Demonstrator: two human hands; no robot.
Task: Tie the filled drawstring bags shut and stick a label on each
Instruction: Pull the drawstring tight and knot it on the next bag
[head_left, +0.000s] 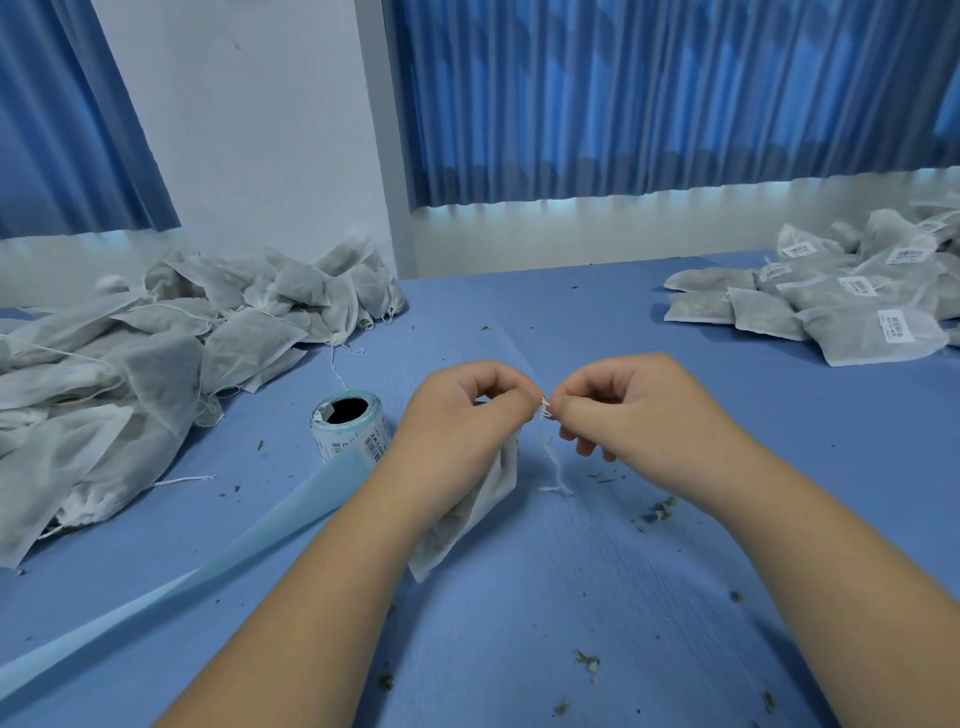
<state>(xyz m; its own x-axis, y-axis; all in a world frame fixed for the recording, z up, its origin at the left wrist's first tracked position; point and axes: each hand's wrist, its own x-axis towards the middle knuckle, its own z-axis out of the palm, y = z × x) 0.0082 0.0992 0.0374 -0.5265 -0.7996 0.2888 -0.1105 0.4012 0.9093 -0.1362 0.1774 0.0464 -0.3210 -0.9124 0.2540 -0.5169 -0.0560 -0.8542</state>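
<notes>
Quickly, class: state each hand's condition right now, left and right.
Left hand: closed, pinching the drawstring at the bag top.
Right hand: closed, pinching the same drawstring.

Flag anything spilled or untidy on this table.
Dark green crumbs lie scattered over the blue table, thickest near the right hand and toward the near edge: likely spilled filling. The label roll trails a long empty backing strip off to the left.

packing workroom — heaped filled bags (156, 338), label roll (350, 426), blue-covered table (519, 597), curtains (649, 93)
</notes>
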